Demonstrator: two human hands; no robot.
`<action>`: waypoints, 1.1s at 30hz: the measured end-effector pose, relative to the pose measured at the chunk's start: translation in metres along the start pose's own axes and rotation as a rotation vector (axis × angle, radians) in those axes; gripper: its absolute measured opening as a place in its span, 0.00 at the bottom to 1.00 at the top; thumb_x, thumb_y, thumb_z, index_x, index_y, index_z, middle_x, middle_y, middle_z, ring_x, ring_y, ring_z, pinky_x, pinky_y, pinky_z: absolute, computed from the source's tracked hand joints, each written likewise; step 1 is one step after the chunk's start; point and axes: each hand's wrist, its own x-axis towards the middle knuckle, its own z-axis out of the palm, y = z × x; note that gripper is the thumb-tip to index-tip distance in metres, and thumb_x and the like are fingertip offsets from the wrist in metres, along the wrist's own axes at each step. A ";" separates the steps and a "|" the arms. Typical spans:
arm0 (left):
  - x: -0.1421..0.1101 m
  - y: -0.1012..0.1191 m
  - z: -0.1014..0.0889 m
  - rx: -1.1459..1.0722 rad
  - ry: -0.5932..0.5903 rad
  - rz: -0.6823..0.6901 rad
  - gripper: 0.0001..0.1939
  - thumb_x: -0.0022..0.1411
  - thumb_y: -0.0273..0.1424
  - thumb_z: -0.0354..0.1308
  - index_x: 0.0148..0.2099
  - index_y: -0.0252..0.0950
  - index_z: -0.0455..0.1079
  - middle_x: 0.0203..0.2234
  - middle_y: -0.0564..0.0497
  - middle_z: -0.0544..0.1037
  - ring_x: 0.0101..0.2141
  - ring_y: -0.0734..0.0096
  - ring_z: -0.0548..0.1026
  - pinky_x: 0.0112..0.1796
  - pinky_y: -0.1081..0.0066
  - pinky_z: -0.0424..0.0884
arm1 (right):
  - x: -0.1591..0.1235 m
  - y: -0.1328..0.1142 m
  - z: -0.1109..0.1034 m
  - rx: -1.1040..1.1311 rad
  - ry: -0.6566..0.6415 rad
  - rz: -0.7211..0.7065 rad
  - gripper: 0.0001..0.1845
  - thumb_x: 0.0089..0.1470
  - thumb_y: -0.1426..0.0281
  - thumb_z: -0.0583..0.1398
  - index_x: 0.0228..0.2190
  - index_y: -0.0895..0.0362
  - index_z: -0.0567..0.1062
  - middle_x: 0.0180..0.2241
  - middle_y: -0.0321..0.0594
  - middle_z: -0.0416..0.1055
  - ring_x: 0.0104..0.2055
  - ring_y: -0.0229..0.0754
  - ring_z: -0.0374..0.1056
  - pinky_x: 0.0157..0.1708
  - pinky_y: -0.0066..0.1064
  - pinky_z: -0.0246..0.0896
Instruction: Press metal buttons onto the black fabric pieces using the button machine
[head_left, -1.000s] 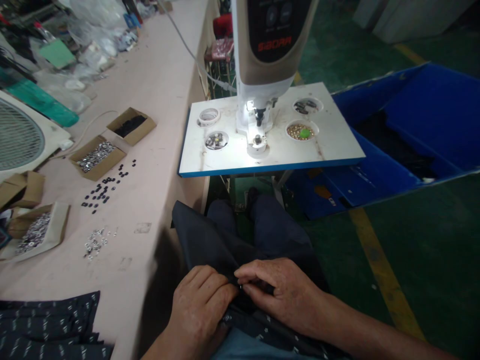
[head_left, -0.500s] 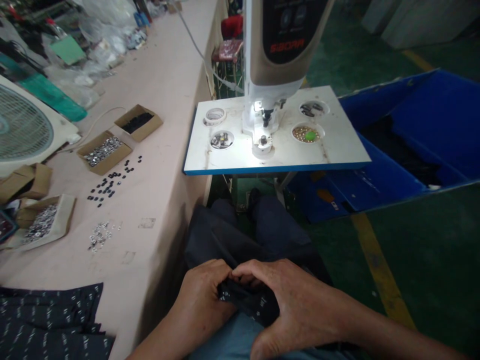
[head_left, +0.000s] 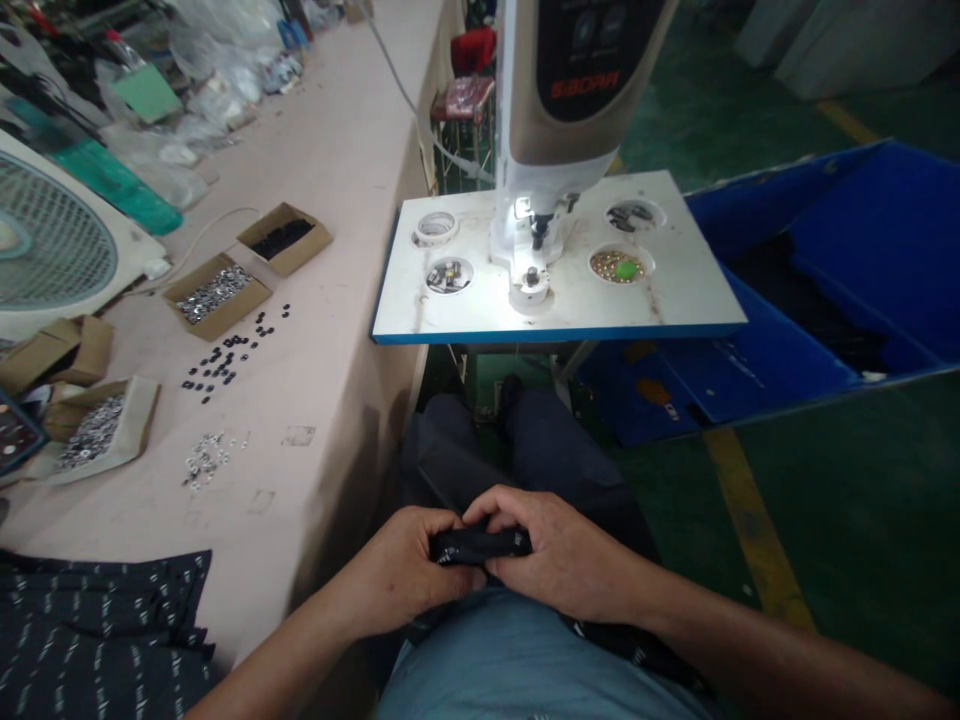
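Note:
A piece of black fabric (head_left: 480, 546) with small white print is bunched between my two hands, above my lap. My left hand (head_left: 409, 565) is closed on its left end. On the right end, the thumb and fingers of my right hand (head_left: 551, 555) are closed too. The fabric's folded edge lies roughly level between them, and more of it trails under my right forearm. Beyond my hands stands a snap-fastening press (head_left: 536, 215), its lit die above a white tabletop (head_left: 450, 318) with blue edging.
On the bench (head_left: 337, 330) at left lie loose black snap parts (head_left: 221, 365), silver ones (head_left: 206, 460), and several cardboard boxes of parts (head_left: 217, 295). Printed black fabric pieces (head_left: 97, 640) are stacked nearest me. A fan (head_left: 52, 235) stands far left; a blue bin (head_left: 787, 375) is at right.
My hands have drawn slightly closer to the press, and the fabric between them is now folded into a narrow strip. My right thumb has closed onto it.

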 end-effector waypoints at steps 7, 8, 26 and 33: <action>-0.001 -0.001 -0.007 -0.065 -0.071 -0.049 0.10 0.57 0.34 0.63 0.34 0.31 0.68 0.23 0.57 0.61 0.25 0.79 0.56 0.26 0.74 0.52 | 0.004 -0.001 -0.006 0.029 -0.037 0.048 0.21 0.49 0.79 0.63 0.46 0.56 0.77 0.35 0.34 0.80 0.34 0.37 0.75 0.33 0.24 0.64; -0.001 -0.001 -0.009 -0.066 -0.085 -0.049 0.10 0.57 0.34 0.63 0.34 0.32 0.68 0.24 0.57 0.61 0.25 0.79 0.56 0.26 0.74 0.52 | 0.004 0.001 -0.006 0.041 -0.045 0.063 0.20 0.49 0.78 0.63 0.46 0.56 0.77 0.34 0.33 0.79 0.33 0.37 0.74 0.31 0.24 0.63; 0.005 0.006 -0.004 -0.073 -0.067 -0.015 0.12 0.59 0.33 0.56 0.27 0.36 0.57 0.21 0.58 0.54 0.24 0.78 0.50 0.24 0.72 0.46 | 0.009 0.009 -0.011 0.093 -0.038 0.108 0.20 0.46 0.77 0.63 0.44 0.56 0.77 0.32 0.32 0.76 0.30 0.36 0.68 0.28 0.24 0.59; 0.021 -0.005 0.010 -0.262 0.037 0.054 0.17 0.49 0.38 0.68 0.25 0.34 0.63 0.20 0.58 0.59 0.24 0.79 0.55 0.25 0.73 0.49 | 0.016 0.011 -0.030 0.116 -0.121 0.125 0.16 0.48 0.73 0.63 0.42 0.57 0.77 0.35 0.36 0.78 0.36 0.40 0.71 0.33 0.26 0.61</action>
